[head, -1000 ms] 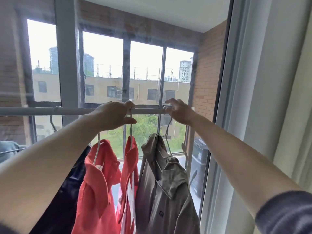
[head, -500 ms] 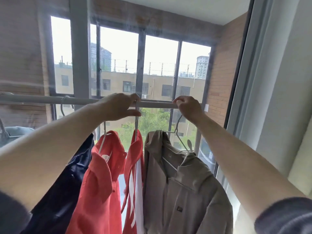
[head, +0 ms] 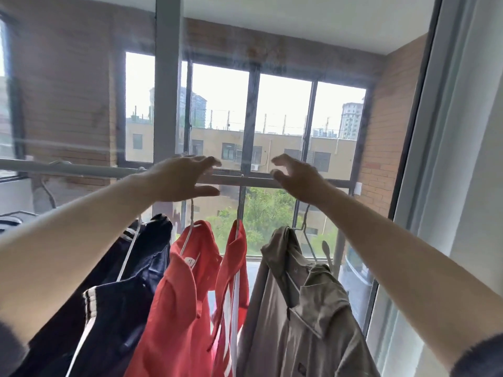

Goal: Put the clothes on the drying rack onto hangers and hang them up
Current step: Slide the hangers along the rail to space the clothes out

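Note:
A grey rail point(head: 81, 170) runs across the window at hand height. From it hang, on white wire hangers, a dark navy jacket point(head: 128, 289), a red shirt point(head: 177, 303), a red garment with a white stripe point(head: 234, 270) and a khaki jacket point(head: 302, 308). My left hand point(head: 182, 179) hovers in front of the rail above the red shirt's hanger, fingers spread and holding nothing. My right hand point(head: 296, 176) hovers above the khaki jacket's hanger hook point(head: 306, 216), fingers loosely apart, also empty.
Behind the rail is a large window with dark frames point(head: 250, 118) and brick walls either side. A white curtain point(head: 462, 159) hangs at the right. Another hanger hook point(head: 46, 189) and a dark garment point(head: 11, 221) sit at the far left of the rail.
Both hands have let go of the rail and hanger hooks and opened, drawing slightly back. The camera has tilted, so the clothes sit lower in view.

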`<act>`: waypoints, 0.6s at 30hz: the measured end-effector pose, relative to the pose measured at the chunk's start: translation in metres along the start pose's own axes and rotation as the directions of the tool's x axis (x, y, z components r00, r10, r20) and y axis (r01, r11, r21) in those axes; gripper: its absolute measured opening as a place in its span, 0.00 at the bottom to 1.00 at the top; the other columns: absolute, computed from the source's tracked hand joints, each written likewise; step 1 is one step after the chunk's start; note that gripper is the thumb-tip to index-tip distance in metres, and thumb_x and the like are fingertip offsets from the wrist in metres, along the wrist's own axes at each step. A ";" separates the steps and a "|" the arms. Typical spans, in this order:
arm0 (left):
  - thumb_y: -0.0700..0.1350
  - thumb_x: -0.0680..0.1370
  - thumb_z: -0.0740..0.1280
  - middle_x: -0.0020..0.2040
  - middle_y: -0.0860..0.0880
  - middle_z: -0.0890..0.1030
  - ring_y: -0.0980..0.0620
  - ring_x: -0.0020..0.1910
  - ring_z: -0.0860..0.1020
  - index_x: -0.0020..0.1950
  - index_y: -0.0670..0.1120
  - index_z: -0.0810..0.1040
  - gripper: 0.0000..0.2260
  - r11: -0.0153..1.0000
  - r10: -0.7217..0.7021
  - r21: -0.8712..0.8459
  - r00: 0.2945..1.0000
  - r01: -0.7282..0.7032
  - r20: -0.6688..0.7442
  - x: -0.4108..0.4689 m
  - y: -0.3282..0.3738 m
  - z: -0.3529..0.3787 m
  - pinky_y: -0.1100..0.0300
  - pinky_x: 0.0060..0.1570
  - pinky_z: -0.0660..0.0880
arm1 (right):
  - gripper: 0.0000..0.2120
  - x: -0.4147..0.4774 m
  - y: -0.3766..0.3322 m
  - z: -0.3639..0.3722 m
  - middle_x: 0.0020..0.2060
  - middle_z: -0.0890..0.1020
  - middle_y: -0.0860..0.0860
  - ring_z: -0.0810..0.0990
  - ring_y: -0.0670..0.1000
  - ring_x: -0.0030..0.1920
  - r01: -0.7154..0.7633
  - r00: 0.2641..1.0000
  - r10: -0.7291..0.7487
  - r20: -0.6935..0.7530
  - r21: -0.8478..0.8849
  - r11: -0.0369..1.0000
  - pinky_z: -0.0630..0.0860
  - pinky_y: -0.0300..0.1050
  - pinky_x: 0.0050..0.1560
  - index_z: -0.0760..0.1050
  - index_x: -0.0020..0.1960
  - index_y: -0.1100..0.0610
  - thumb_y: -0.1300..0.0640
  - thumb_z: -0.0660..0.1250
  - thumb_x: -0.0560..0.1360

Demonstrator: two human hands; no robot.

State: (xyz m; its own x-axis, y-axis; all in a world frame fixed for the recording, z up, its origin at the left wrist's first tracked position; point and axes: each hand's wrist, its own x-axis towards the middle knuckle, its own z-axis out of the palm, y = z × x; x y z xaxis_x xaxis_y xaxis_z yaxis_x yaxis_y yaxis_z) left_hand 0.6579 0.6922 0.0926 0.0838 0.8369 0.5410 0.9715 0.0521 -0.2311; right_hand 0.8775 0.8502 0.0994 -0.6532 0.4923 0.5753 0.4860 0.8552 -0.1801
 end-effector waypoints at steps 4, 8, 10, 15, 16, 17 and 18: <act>0.77 0.65 0.47 0.62 0.48 0.78 0.55 0.47 0.76 0.70 0.50 0.63 0.43 0.997 -0.083 0.012 0.994 0.082 0.066 -0.018 -0.022 0.001 0.54 0.50 0.77 | 0.27 0.012 -0.037 0.018 0.68 0.74 0.52 0.74 0.52 0.66 0.223 0.942 -0.225 0.248 0.039 0.974 0.69 0.50 0.67 0.65 0.72 0.53 0.43 0.63 0.78; 0.76 0.63 0.44 0.48 0.54 0.78 0.58 0.38 0.70 0.69 0.49 0.63 0.44 0.991 -0.113 0.087 0.988 0.103 0.110 -0.015 -0.019 0.001 0.60 0.42 0.71 | 0.22 0.019 -0.033 0.024 0.59 0.80 0.51 0.77 0.50 0.55 0.248 0.951 -0.233 0.204 -0.051 0.968 0.74 0.49 0.60 0.71 0.66 0.56 0.46 0.66 0.76; 0.73 0.65 0.47 0.44 0.55 0.75 0.57 0.38 0.70 0.68 0.48 0.64 0.41 0.989 -0.121 0.106 0.983 0.107 0.139 -0.012 -0.016 -0.001 0.60 0.42 0.71 | 0.21 0.018 -0.027 0.021 0.56 0.81 0.52 0.75 0.47 0.49 0.245 0.951 -0.230 0.205 -0.048 0.968 0.74 0.45 0.57 0.72 0.65 0.57 0.49 0.67 0.76; 0.67 0.71 0.55 0.54 0.48 0.79 0.55 0.40 0.71 0.66 0.45 0.65 0.32 0.988 -0.137 0.100 0.977 0.122 0.166 -0.011 -0.008 -0.001 0.62 0.44 0.68 | 0.19 0.014 -0.020 0.018 0.53 0.81 0.52 0.74 0.46 0.47 0.249 0.952 -0.231 0.199 -0.070 0.966 0.68 0.34 0.45 0.72 0.65 0.59 0.52 0.66 0.77; 0.66 0.71 0.55 0.55 0.48 0.79 0.55 0.41 0.71 0.66 0.45 0.65 0.32 0.987 -0.141 0.097 0.975 0.126 0.170 -0.012 -0.008 -0.001 0.62 0.44 0.68 | 0.19 0.014 -0.019 0.017 0.54 0.81 0.51 0.74 0.46 0.47 0.247 0.952 -0.229 0.202 -0.070 0.967 0.68 0.33 0.45 0.72 0.65 0.59 0.52 0.66 0.77; 0.66 0.72 0.56 0.56 0.48 0.79 0.55 0.42 0.71 0.67 0.45 0.65 0.32 0.988 -0.142 0.093 0.976 0.127 0.168 -0.012 -0.008 -0.001 0.61 0.45 0.68 | 0.19 0.014 -0.018 0.016 0.54 0.81 0.52 0.74 0.46 0.47 0.242 0.952 -0.223 0.210 -0.070 0.968 0.68 0.35 0.47 0.72 0.65 0.60 0.52 0.67 0.77; 0.66 0.72 0.56 0.56 0.48 0.79 0.54 0.43 0.72 0.67 0.45 0.64 0.32 0.987 -0.145 0.091 0.975 0.131 0.168 -0.012 -0.009 -0.001 0.60 0.46 0.69 | 0.20 0.013 -0.017 0.014 0.54 0.81 0.52 0.75 0.47 0.48 0.236 0.952 -0.216 0.218 -0.071 0.969 0.70 0.37 0.50 0.72 0.65 0.60 0.52 0.67 0.77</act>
State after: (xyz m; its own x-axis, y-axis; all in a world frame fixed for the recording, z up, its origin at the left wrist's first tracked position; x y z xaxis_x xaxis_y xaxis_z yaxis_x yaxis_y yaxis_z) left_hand 0.6486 0.6815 0.0890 -0.0960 0.9002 0.4248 0.9499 0.2104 -0.2311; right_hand 0.8526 0.8449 0.0987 -0.8530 0.3194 0.4127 0.3583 0.9334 0.0181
